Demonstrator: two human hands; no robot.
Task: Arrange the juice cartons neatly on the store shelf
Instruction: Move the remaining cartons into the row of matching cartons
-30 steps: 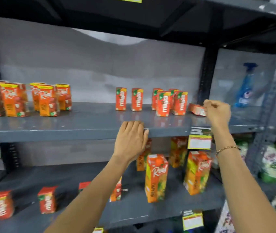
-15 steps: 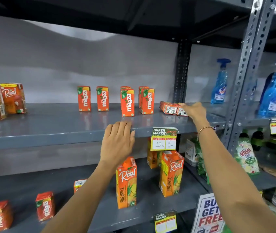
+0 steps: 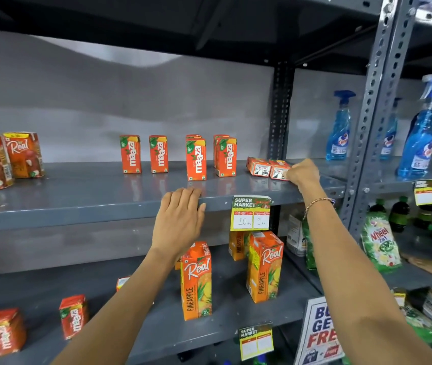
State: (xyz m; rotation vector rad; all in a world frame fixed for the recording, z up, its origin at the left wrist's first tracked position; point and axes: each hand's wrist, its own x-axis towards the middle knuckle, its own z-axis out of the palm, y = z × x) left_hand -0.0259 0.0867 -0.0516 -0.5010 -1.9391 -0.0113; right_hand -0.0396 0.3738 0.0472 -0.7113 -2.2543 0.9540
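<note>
Toppled juice cartons [image 3: 268,168], two side by side right of frame centre on the upper shelf [image 3: 77,191], long axes running back toward the wall. Right hand [image 3: 301,173] nearer, fingers curled onto the right-hand one. Left hand [image 3: 180,222] flat, resting on the shelf lip.

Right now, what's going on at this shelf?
A person is tidying juice cartons. The right hand reaches to two small cartons lying on their sides at the right end of the upper shelf, touching the nearer one. The left hand rests flat on the shelf's front edge. The upright Maaza cartons stand untouched.
</note>
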